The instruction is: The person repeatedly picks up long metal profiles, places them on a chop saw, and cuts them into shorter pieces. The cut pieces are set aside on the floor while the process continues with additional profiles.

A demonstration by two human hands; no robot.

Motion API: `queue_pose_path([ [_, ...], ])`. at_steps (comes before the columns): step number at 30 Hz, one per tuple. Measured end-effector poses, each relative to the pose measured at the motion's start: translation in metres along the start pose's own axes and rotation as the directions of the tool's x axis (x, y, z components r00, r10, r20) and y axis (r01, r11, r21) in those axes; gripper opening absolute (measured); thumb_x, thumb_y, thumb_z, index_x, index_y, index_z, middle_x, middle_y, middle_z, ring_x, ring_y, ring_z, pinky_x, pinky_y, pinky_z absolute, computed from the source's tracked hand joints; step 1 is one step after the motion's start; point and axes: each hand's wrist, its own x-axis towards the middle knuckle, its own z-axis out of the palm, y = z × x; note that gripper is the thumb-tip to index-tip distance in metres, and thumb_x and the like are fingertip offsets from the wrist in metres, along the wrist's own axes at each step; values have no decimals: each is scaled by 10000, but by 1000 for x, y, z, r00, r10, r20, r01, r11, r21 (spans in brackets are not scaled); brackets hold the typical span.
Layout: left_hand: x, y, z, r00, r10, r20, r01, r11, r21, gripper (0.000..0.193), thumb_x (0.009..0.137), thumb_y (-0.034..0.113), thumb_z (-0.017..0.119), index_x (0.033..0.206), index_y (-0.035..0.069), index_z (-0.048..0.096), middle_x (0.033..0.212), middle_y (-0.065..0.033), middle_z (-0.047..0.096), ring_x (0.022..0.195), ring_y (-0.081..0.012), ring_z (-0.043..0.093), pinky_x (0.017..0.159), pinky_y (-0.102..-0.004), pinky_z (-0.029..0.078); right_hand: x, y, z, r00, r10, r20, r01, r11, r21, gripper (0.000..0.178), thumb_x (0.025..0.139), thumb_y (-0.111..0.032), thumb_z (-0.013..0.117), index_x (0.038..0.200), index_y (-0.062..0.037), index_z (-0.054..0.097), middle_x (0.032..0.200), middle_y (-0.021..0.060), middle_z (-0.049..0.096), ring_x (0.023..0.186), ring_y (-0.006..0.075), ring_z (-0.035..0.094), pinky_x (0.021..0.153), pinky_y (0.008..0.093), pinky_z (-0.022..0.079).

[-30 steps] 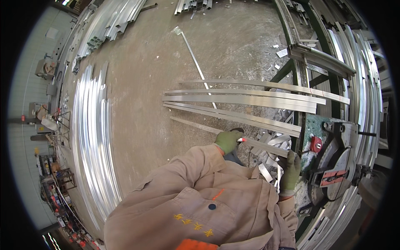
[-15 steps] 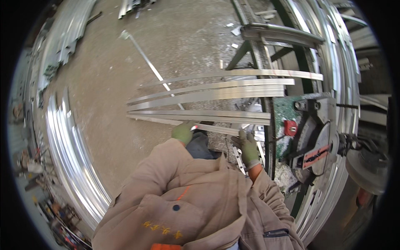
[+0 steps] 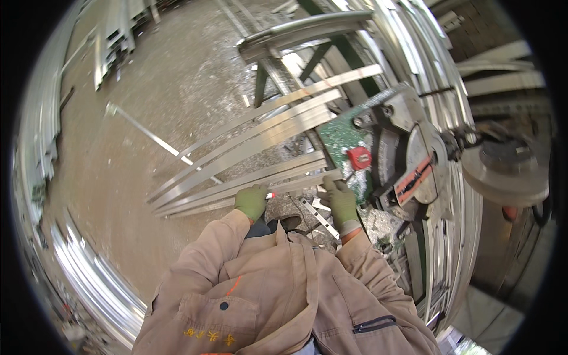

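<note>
My left hand [image 3: 251,202], in a green glove, is closed around the nearest of several long silver aluminium bars [image 3: 296,184]. A small white, red-tipped thing, like a marker [image 3: 270,195], sticks out by its fingers. My right hand [image 3: 341,205], also gloved, has its fingers curled on the right end of the same bar, its grip partly hidden. Close beside lie two further aluminium bars [image 3: 284,168]. Farther off, another group of flat bars [image 3: 272,131] fans out, their right ends resting toward a green-framed stand.
A saw [image 3: 408,160] with a green base stands at the right, a red box-shaped thing [image 3: 359,158] on it. A metal rail [image 3: 305,34] tops the stand. Long profiles [image 3: 94,284] lie at the left. A white strip with holes [image 3: 320,219] lies below my right hand.
The view has turned, bringing the saw closer to the middle. The held bar has shifted right along its neighbours; its right end now reaches past theirs. Both hands stay on it.
</note>
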Motion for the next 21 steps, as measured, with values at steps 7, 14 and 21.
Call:
queue_pose_path([
  [7, 17, 7, 3, 999, 22, 48, -19, 998, -64, 329, 1098, 441, 772, 1229, 142, 818, 1256, -164, 839, 1140, -431, 822, 955, -581, 635, -59, 31, -61, 999, 34, -15, -35, 998, -60, 518, 1168, -384, 792, 1512, 3, 768, 1294, 72, 848, 977, 160, 790, 861, 325, 634],
  [14, 23, 7, -12, 974, -25, 226, 6, 996, 85, 626, 1030, 660, 831, 1374, 139, 795, 1341, -210, 813, 1282, -463, 779, 1059, -587, 615, -140, 46, -175, 968, -13, -250, 62, 980, 189, 534, 1190, -429, 761, 1494, 10, 770, 1263, 108, 873, 1050, 176, 810, 932, 338, 643],
  [21, 10, 59, -53, 1000, -14, 5, 15, 1000, -18, 589, 1066, 537, 855, 1419, 69, 799, 1385, -255, 809, 1246, -448, 797, 1063, -524, 630, -156, 117, -386, 695, 195, -692, 292, 804, 519, 714, 1153, -635, 731, 1430, 23, 736, 1112, 134, 855, 890, 215, 796, 733, 361, 625],
])
